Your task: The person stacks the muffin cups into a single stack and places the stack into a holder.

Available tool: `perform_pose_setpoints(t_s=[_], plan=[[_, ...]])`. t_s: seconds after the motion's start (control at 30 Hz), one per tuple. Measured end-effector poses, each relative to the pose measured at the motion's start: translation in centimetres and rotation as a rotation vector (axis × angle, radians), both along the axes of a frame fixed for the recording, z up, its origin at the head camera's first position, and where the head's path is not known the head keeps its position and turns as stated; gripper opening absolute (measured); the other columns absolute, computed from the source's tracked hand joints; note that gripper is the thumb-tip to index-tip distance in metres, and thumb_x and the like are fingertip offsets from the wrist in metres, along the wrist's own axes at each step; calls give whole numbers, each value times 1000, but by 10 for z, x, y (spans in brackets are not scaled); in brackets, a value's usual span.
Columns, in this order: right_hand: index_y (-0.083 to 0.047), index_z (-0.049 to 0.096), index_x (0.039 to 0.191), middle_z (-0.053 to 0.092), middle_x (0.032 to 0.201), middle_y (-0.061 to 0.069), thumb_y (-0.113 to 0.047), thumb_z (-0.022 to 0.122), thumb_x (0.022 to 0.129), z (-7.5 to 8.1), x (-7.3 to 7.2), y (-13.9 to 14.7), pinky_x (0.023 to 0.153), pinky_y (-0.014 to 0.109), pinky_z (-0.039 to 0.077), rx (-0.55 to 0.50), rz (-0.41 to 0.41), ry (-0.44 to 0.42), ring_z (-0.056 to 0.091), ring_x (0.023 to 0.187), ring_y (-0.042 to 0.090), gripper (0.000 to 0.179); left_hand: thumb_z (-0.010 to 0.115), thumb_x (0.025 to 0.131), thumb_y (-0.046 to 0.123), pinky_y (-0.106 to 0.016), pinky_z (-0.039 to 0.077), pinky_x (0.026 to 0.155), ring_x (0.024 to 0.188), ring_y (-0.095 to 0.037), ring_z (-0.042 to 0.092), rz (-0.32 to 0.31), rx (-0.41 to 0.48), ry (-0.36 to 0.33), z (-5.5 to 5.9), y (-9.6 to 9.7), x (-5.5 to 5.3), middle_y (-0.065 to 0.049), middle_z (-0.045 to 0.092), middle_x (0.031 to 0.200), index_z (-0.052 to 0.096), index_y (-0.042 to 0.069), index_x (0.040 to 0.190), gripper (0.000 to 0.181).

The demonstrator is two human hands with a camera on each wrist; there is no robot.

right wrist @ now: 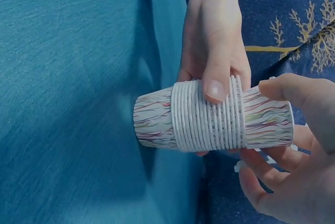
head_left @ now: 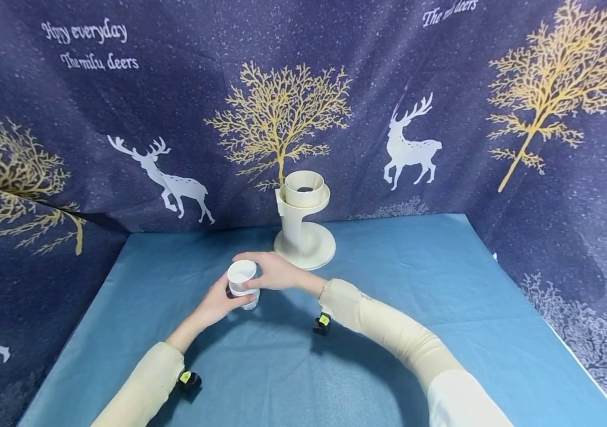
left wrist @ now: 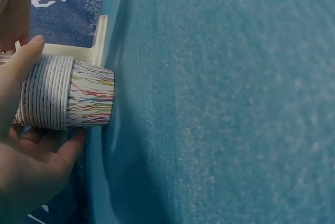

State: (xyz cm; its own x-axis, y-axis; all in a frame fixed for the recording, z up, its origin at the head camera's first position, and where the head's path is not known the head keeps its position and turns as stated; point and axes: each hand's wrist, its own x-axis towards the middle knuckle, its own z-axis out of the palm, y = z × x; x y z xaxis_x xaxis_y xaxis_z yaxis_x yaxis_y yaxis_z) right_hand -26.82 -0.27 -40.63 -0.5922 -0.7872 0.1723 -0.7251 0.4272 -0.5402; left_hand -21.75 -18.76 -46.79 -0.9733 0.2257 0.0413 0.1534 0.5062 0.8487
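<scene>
A stack of paper cups (right wrist: 209, 119) with wavy coloured lines and tightly nested white rims is held above the table. My left hand (head_left: 219, 303) grips it round the rims, thumb on one side and fingers on the other. At the stack's upper end is another paper cup (right wrist: 269, 119), which narrows toward its free end in the right wrist view. My right hand (head_left: 271, 271) holds this upper cup between thumb and fingers. Behind the hands stands a cream cup holder (head_left: 292, 228) with a round base, a post and a ring with a hollow cylinder in it.
A blue cloth covers the table (head_left: 388, 284). Dark blue curtains (head_left: 335, 47) with deer and golden trees hang behind and at both sides. The cream holder stands near the table's back edge. Black wrist devices (head_left: 190, 382) hang under the sleeves.
</scene>
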Motion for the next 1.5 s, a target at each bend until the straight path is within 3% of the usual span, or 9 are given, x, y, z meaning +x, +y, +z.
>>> perform_pose_setpoints(t_s=[0.17,0.27,0.4,0.47,0.83,1.03,1.17,1.3,1.5], plan=[[-18,46,134,53,131,-3,-32,67,82,-4,0,-3,88,21,43,5,26,-18,53,112,9,58,73,76,36,-32,49,79,105,-27,57,5,-20,-2,0,0,1,-16,54,122,41,5,129,69],[-19,46,134,54,131,-3,-32,67,82,-8,0,-5,87,22,43,23,26,-23,53,111,9,57,72,78,32,-28,49,74,100,-25,58,-4,-23,-7,7,2,5,-17,55,117,42,2,127,65],[-20,47,134,55,130,-2,-31,68,81,-12,0,-4,93,28,40,46,17,-22,51,114,12,57,73,77,30,-31,48,76,101,-27,57,-6,-33,7,8,3,5,-17,56,116,38,3,133,71],[-19,46,134,54,130,-2,-33,68,81,-13,1,-3,96,30,39,60,11,-32,48,118,14,59,73,77,32,-31,47,77,100,-25,56,-7,-55,36,1,0,0,-16,56,115,39,5,133,71],[-18,43,137,53,132,1,-40,65,83,-16,2,1,87,24,43,65,-25,-126,49,116,15,62,73,78,21,-30,45,72,94,-24,54,-38,-62,50,2,2,-2,-17,56,110,43,3,126,59],[-17,26,145,44,139,3,-41,62,85,-24,4,5,89,26,43,73,7,-141,48,117,15,74,73,77,27,-30,46,77,100,-25,53,-79,-53,44,-1,-5,-5,-15,52,118,38,5,131,68],[-15,15,147,36,145,5,-42,65,82,-30,6,8,97,27,41,75,15,-167,46,123,14,86,77,73,31,-40,47,87,113,-32,52,-93,-35,28,-1,-9,-4,-16,48,126,36,7,133,77],[-16,13,147,36,145,3,-41,70,78,-34,8,8,99,28,40,70,-6,-171,46,124,13,93,79,69,28,-45,43,95,121,-35,48,-77,-21,26,3,-14,-2,-16,47,129,38,8,132,78],[-16,17,146,40,142,4,-33,74,75,-39,11,8,92,25,46,61,-77,-196,53,117,16,93,78,72,22,-42,44,94,115,-35,53,-60,-7,8,7,-18,0,-19,51,125,38,7,133,75]])
